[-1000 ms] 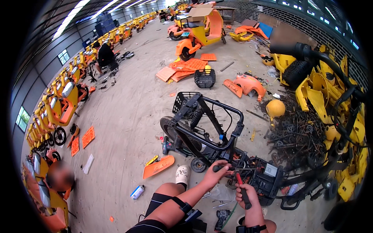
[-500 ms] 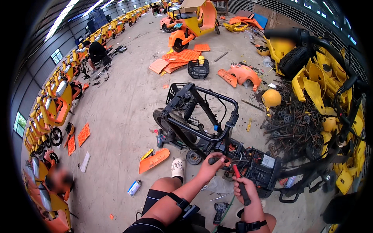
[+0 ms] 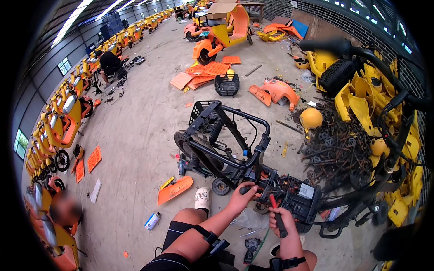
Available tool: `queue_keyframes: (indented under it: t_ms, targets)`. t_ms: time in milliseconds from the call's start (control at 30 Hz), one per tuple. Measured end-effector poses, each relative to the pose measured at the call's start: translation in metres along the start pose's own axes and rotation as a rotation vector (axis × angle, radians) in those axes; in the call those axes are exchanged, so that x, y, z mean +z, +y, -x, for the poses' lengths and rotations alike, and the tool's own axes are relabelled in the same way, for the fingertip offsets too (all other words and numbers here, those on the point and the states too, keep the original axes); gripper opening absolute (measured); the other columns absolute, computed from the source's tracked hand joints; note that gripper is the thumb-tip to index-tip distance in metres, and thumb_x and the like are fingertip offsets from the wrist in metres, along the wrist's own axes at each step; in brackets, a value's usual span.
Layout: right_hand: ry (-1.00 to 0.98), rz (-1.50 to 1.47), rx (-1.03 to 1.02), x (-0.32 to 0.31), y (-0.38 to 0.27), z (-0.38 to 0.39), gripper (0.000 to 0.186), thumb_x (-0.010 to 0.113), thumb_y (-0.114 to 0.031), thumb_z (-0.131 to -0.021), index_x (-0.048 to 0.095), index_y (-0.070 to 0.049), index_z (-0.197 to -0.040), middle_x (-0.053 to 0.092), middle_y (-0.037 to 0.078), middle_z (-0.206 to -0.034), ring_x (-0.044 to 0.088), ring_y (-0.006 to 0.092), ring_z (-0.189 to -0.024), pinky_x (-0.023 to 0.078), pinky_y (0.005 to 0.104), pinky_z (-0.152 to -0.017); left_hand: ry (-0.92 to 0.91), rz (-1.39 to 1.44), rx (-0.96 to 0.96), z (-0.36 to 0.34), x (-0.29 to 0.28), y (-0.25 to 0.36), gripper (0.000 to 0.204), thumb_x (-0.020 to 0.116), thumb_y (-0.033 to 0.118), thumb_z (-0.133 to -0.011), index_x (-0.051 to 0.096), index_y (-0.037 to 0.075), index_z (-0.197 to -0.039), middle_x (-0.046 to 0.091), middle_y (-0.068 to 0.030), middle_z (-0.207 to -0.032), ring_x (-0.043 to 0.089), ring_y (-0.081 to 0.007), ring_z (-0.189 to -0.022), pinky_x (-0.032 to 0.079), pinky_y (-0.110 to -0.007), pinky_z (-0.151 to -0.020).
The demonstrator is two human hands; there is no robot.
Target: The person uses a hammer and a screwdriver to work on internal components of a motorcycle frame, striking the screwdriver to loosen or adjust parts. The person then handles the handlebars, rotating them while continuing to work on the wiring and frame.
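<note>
A wide hall with a grey concrete floor (image 3: 135, 131) strewn with orange plastic panels (image 3: 205, 72). Long ceiling strip lights (image 3: 68, 27) glow overhead. Small windows (image 3: 20, 142) pierce the grey left wall, a dark brick wall (image 3: 361, 20) closes the right, and yellow scooters (image 3: 58, 126) line the left side.

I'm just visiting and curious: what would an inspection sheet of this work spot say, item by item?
Surface: bare concrete floor, dusty.
Job's things: stripped black scooter frame lying on its side; red-handled tool.
Clutter: orange panel, spray can, power drill, heap of dark metal scrap, yellow helmet, black basket.
Grips: left hand closed on a frame part; right hand closed on the red-handled tool.
Cables: black wires hang along the frame.
Surroundings: rows of orange and yellow scooters, yellow body parts, a crouching person.
</note>
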State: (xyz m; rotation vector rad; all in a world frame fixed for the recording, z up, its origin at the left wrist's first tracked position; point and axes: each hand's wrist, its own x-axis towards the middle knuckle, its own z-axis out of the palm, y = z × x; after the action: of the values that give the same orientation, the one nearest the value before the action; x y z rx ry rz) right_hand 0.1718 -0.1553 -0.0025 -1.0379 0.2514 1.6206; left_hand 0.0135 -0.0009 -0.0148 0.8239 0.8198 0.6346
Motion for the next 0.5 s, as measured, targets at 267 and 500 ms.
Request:
queue_keyframes:
  t_ms: [267,500]
  targets:
    - [0.042,-0.008,0.019,0.001,-0.003,-0.003,0.023,0.059,-0.018,-0.091,0.053,-0.004,-0.109,0.055,0.002,-0.075,0.049,0.0128,-0.054,0.038,0.0271,-0.046,0.052,-0.023,-0.041,0.001,-0.001,0.009,0.039,0.063,0.025,-0.101,0.052,0.001,-0.13,0.066,-0.0114,-0.123,0.065,-0.0213,-0.112,0.059,-0.036,-0.086]
    - [0.041,-0.005,0.021,0.005,-0.005,-0.009,0.019,0.06,-0.018,-0.092,0.053,-0.006,-0.105,0.055,0.002,-0.075,0.049,0.0124,-0.054,0.038,0.0266,-0.046,0.06,-0.037,-0.039,-0.005,-0.01,0.007,0.037,0.065,0.023,-0.1,0.055,0.003,-0.13,0.067,-0.01,-0.122,0.067,-0.0208,-0.111,0.059,-0.035,-0.083]
